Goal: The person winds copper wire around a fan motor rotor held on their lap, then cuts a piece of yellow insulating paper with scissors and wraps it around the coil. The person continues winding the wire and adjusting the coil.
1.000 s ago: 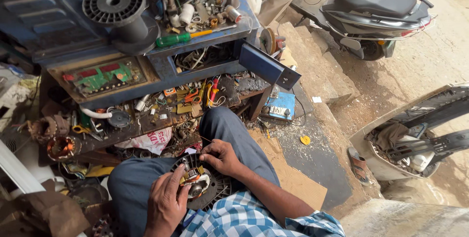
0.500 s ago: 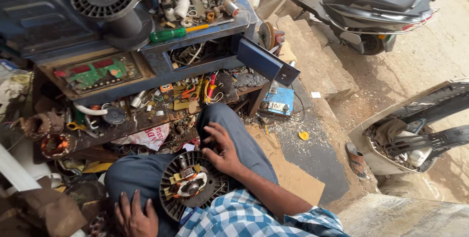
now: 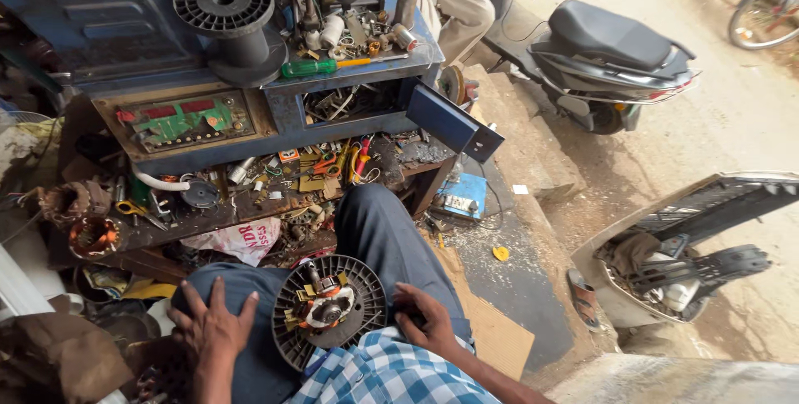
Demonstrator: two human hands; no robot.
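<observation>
— Hands first: where do they sit?

— Low in the frame, on the person's lap. The left hand (image 3: pixel 215 325) lies flat on the left thigh at lower left, fingers spread wide, holding nothing. The right hand (image 3: pixel 423 325) rests palm down on the right thigh just right of centre, fingers loosely bent; whether anything is under it I cannot tell.

— And between them?

— A round black ribbed motor housing (image 3: pixel 329 311), lying face up on the lap at lower centre, with copper windings and a metal hub showing in its middle. The right hand's fingertips are just beside its rim; the left hand is near it but apart.

— What lies above?

— A cluttered blue workbench (image 3: pixel 366 75) across the upper left. A large black spool (image 3: pixel 226 6) stands on top, with a green-handled screwdriver (image 3: pixel 333 65) lying just right of it. A green circuit board (image 3: pixel 185 119) sits in a wooden tray below. A parked scooter (image 3: pixel 612 54) fills the upper right.
</observation>
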